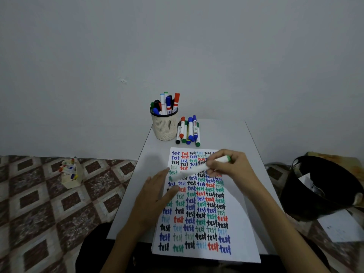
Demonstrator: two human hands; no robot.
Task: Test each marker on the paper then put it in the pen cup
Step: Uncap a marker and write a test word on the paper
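A white sheet of paper (240,229) covered in rows of coloured "test" words lies on the small grey table (232,134). My right hand (230,164) grips a white marker with a green end (199,168), held slanting low over the upper part of the paper; the marker is blurred. My left hand (155,194) lies flat with straight fingers on the paper's left edge. A beige mesh pen cup (165,126) holding several markers stands at the table's far left corner. Beside it on the right lies a pile of several loose markers (188,131).
A small box of markers (70,174) sits on the patterned floor to the left. A black bin (319,186) with paper inside stands to the right of the table, with a loose white sheet (340,225) below it. A plain wall is behind.
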